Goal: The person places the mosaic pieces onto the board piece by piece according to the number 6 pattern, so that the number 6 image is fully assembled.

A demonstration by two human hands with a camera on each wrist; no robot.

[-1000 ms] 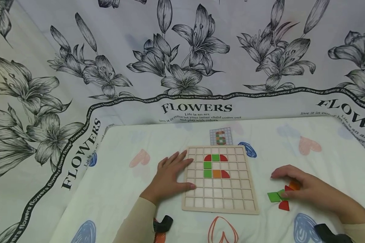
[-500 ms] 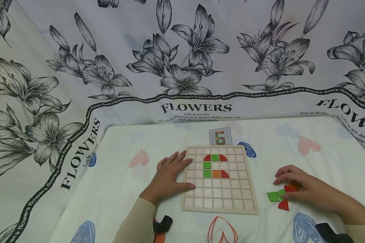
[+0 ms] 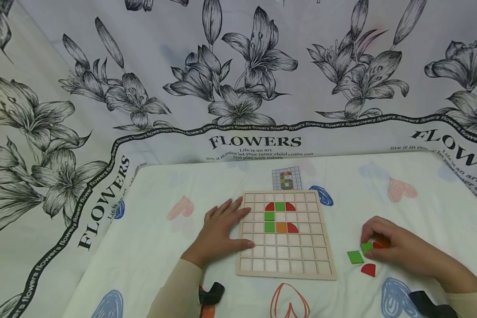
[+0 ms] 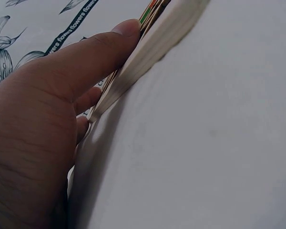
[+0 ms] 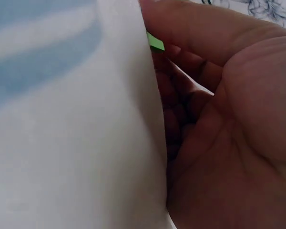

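A square wooden grid board [image 3: 287, 252] lies on the table, with several red, green and orange tiles in its upper cells. My left hand [image 3: 218, 234] rests on the board's left edge, fingers spread and thumb on the rim; the left wrist view shows the thumb [image 4: 97, 55] against that edge. Right of the board, my right hand [image 3: 401, 249] pinches a green square tile [image 3: 367, 247] between thumb and index finger, its edge a green sliver [image 5: 156, 43] in the right wrist view. Red and orange tiles [image 3: 381, 241] lie partly hidden under this hand.
Near the right hand lie a loose green square tile [image 3: 355, 257] and a red quarter-round tile [image 3: 368, 270]. A small pattern card [image 3: 277, 179] with a coloured grid lies behind the board. A floral cloth [image 3: 183, 145] hangs beyond the table.
The right hand's index finger has curled in towards the thumb onto the green square tile. That tile now sits apart from the other green one. The left hand stays on the board.
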